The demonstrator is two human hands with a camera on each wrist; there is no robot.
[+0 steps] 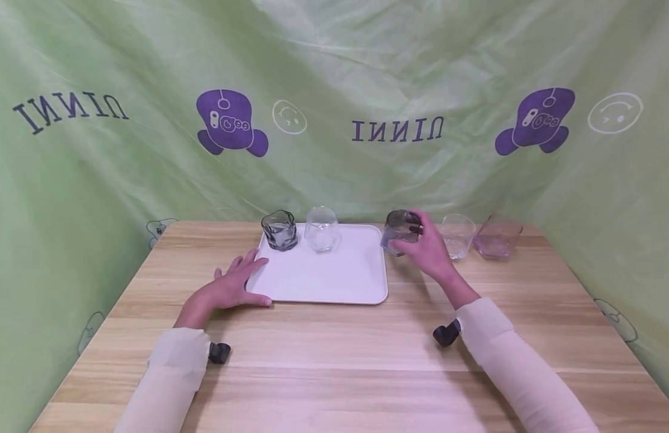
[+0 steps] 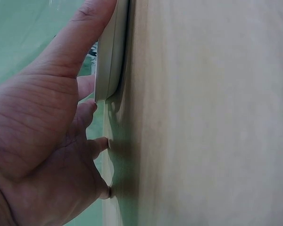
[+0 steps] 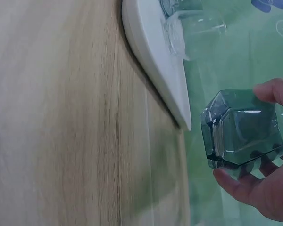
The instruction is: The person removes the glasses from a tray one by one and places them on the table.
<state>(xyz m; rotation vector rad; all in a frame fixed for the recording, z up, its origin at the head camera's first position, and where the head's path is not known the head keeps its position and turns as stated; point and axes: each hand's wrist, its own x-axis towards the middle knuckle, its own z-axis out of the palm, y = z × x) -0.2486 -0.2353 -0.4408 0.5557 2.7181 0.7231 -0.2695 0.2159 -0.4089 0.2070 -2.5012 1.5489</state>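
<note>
Right hand (image 1: 429, 249) has the smoky glass (image 1: 400, 232) up off the bench (image 1: 334, 349), fingers (image 3: 273, 92) curled round it, tilted, hanging just past the tray's (image 1: 334, 282) right edge. Two glasses already stand at the tray's back: a dark one (image 1: 280, 230) and a clear one (image 1: 320, 229). Two more wait on the bench to the right, one clear (image 1: 457, 236), one pinkish (image 1: 497, 236). Left hand (image 1: 234, 285) lies flat with straight fingers, thumb along the tray's near left corner, steadying it, by the look of it. So this looks like mid-carry, third glass of five. The next move calls for swinging left over the rim, righting the glass, and setting it down beside the clear one without knocking it.
</note>
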